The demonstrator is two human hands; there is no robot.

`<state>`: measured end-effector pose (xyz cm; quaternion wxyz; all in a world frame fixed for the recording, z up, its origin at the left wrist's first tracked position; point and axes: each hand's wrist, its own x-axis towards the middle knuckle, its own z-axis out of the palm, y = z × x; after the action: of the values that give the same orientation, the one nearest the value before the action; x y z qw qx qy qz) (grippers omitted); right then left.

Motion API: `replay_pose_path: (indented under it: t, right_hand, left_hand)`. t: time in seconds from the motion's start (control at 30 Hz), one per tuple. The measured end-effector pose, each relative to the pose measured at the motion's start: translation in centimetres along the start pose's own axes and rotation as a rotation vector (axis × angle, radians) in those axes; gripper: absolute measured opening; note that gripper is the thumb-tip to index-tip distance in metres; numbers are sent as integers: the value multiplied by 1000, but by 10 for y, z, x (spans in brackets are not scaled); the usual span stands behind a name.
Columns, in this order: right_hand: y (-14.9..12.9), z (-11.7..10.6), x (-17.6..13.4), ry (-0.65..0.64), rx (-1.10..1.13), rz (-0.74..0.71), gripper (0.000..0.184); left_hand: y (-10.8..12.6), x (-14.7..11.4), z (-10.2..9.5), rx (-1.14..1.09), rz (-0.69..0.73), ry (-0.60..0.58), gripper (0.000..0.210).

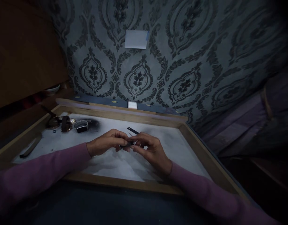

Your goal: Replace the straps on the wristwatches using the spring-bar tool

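My left hand point(109, 142) is closed, its thumb and fingers pressed around a small dark object point(127, 144) above the white surface. The object's kind is too dim and too covered to make out. From the other side, my right hand point(152, 149) pinches the right end of the same object between thumb and fingertips. Just beyond the fingers are a flat dark strip point(132, 130) and a thin bright pin-like piece point(129, 133); whether a hand touches either is unclear.
A wooden-rimmed tray point(99, 179) surrounds the white surface. At its back left lie a brown-strapped watch point(65, 124), a silver rectangular watch point(80, 126) and other dark-strapped pieces point(52, 122). A curved dark strap point(31, 147) rests by the left rim. Patterned wallpaper point(139, 75) rises behind.
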<state>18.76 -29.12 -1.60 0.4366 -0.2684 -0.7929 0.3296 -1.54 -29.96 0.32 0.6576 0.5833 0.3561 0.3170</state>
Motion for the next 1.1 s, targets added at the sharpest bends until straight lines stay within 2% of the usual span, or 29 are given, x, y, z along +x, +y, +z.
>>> replay_pose_path:
  t: [0.1,0.23,0.33,0.5,0.63,0.8,0.9,1.0,1.1]
  right_hand:
    - [2,0,0,-7,60,68,21]
    - [5,-1,3,-99,206,264,33]
    - [6,-2,5,-134,294,392,38]
    - [6,-2,7,-124,364,434,37]
    - [3,0,4,-91,289,342,33]
    - [2,1,-1,-180,-113,59,24]
    - [7,1,-3,-181,-314,-93,21]
    - [10,1,-4,-172,-455,-177,15]
    - [10,-1,-4,-172,-483,-218,13]
  left_hand:
    - [-4,2,-2,-48,1,13,19]
    - [-7,5,-6,-193,-6,28,23]
    - [-6,5,-9,-336,5,88,24]
    - [-6,6,-10,-475,32,153,21]
    - [-8,7,-10,-519,47,162,18]
    - [-9,7,-9,-553,37,184,17]
    - [-10,7,-7,-564,25,183,15]
    - [-11,7,-5,-579,14,160,13]
    - [-10,8,-3,-563,-12,174,13]
